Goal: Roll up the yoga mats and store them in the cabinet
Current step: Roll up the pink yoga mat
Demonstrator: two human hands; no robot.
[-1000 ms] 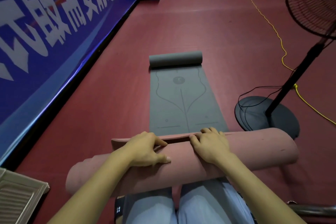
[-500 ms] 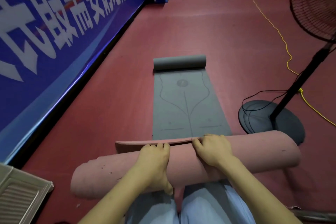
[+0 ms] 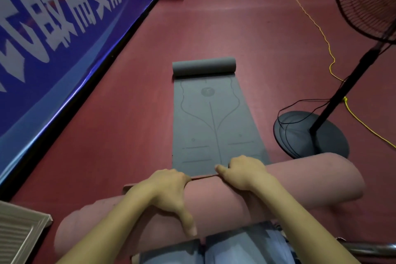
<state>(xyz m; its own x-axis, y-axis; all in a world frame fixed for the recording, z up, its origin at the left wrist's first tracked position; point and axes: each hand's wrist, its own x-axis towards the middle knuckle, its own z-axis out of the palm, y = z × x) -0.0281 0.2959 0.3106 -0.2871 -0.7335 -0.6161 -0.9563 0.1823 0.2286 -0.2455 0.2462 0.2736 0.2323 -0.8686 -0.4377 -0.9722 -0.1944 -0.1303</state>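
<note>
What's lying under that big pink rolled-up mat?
The rolled pink foam mat rests across the person's blue-trousered thighs, overlapping the flat grey mat's near end. That end and the floor beneath are hidden.

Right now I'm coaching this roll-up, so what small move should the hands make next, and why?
Probably roll the pink mat one short turn forward: its loose edge still sticks out under the left hand and right hand, both gripping the roll on the lap, so it isn't closed. The grey mat lies mostly flat.
</note>
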